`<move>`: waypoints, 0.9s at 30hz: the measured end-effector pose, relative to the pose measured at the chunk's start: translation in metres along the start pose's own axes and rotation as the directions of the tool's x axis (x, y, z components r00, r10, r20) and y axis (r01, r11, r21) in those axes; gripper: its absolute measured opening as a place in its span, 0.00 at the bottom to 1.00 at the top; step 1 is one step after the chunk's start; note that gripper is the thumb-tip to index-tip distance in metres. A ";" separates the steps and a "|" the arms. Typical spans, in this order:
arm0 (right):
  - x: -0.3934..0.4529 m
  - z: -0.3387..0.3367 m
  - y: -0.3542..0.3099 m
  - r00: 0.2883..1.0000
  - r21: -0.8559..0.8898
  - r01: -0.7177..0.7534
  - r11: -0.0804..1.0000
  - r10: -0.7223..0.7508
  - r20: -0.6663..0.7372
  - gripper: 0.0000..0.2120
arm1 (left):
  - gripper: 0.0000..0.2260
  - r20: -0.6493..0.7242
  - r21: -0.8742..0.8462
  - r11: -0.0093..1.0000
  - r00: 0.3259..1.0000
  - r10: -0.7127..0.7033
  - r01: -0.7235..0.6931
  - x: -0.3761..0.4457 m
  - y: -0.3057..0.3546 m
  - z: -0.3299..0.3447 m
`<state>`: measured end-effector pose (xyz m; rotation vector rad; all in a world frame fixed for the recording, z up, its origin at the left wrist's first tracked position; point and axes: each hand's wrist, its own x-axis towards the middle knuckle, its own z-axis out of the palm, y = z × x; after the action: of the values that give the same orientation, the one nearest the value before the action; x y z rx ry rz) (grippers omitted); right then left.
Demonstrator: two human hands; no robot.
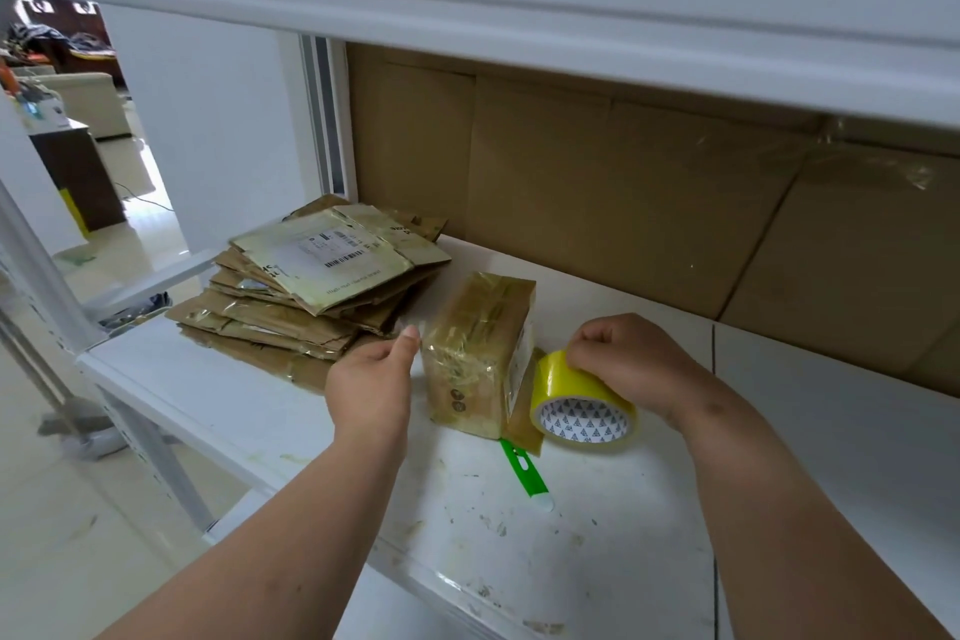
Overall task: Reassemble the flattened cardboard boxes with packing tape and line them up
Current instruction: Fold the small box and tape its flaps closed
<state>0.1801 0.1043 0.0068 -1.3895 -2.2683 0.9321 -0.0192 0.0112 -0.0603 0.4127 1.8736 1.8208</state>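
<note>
One assembled box (480, 353) stands between both hands (371, 379).

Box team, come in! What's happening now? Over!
Left hand pinches tape end; right hand grips tape roll. Box standing between. Flat stack waiting. Green cutter alongside.

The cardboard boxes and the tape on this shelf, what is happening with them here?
A person is taping up one small box standing on the white shelf. The right hand grips the yellow tape roll; the left hand pinches a clear strip of tape beside the box. A stack of flattened boxes waits behind.
</note>
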 end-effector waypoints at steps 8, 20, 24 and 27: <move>0.017 0.029 0.010 0.994 -0.336 -0.053 0.940 0.083 0.075 0.26 | 0.16 0.061 0.043 0.987 0.986 -0.155 0.153 0.010 -0.003 0.004; 0.023 0.035 -0.002 0.998 -0.495 0.059 0.867 -0.037 0.053 0.14 | 0.07 0.198 0.306 0.910 0.954 0.227 -0.280 0.006 0.004 0.010; 0.023 0.042 -0.007 0.990 -0.504 0.143 0.852 -0.128 0.064 0.07 | 0.10 0.206 0.364 0.885 0.951 0.228 -0.291 0.005 0.009 0.013; 0.022 0.048 -0.006 0.979 -0.529 0.195 0.826 -0.192 0.061 0.06 | 0.13 0.191 0.328 0.934 0.978 0.083 -0.143 0.017 0.014 0.021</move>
<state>0.1382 0.1039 -0.0253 -1.3036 -2.7386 0.2342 -0.0237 0.0384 -0.0482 0.7907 2.0776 1.4698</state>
